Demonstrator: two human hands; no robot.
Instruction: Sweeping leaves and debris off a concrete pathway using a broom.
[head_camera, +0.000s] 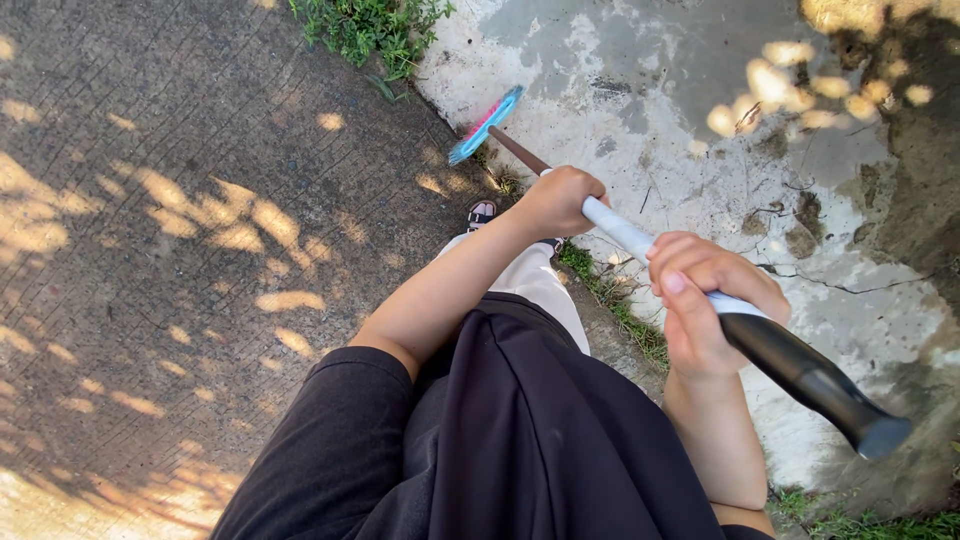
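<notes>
I hold a long broom with both hands. Its blue and pink bristle head (486, 124) rests on the ground at the seam between the dark pavement and the pale concrete. My left hand (560, 200) grips the lower part of the white handle (618, 228), near the brown section. Higher up, my right hand (705, 300) is wrapped around the handle just below the black end grip (815, 380). The broom runs diagonally from upper left to lower right.
Dark textured pavement (180, 250) with sun patches fills the left. Cracked, stained pale concrete (690, 130) lies to the right. Grass tufts (370, 25) grow at the top and along the seam. My sandalled foot (482, 213) and dark clothing are below.
</notes>
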